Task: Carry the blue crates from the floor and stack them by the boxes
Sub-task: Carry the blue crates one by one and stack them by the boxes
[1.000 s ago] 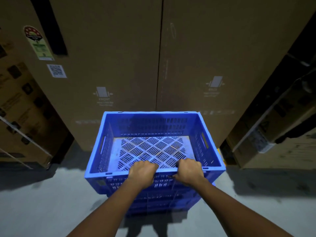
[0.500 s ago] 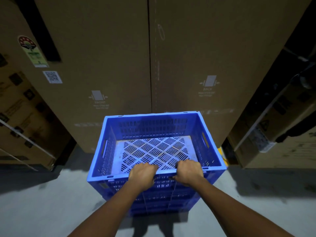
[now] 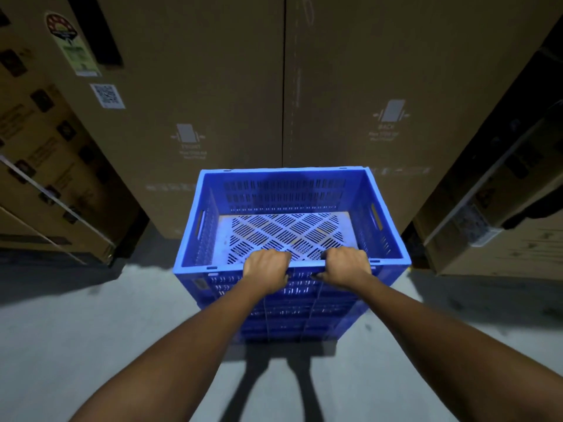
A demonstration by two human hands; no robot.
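Observation:
A blue slatted crate (image 3: 286, 190) with an empty perforated bottom sits on top of a stack of blue crates (image 3: 292, 321) on the grey floor, close in front of tall cardboard boxes (image 3: 213, 86). My left hand (image 3: 265, 269) grips the near rim of the top crate, fingers curled over the edge. My right hand (image 3: 347, 266) grips the same rim just to the right. Both forearms reach in from the bottom of the view.
Strapped cardboard boxes (image 3: 45, 166) lean at the left. More boxes and a wooden crate (image 3: 502, 245) stand at the right. Grey concrete floor (image 3: 91, 330) spreads around the stack, with dark gaps between the boxes on both sides.
The top crate and both hands have shifted slightly right and toward the boxes, and it now lines up over the stack below. The grip on the rim is unchanged.

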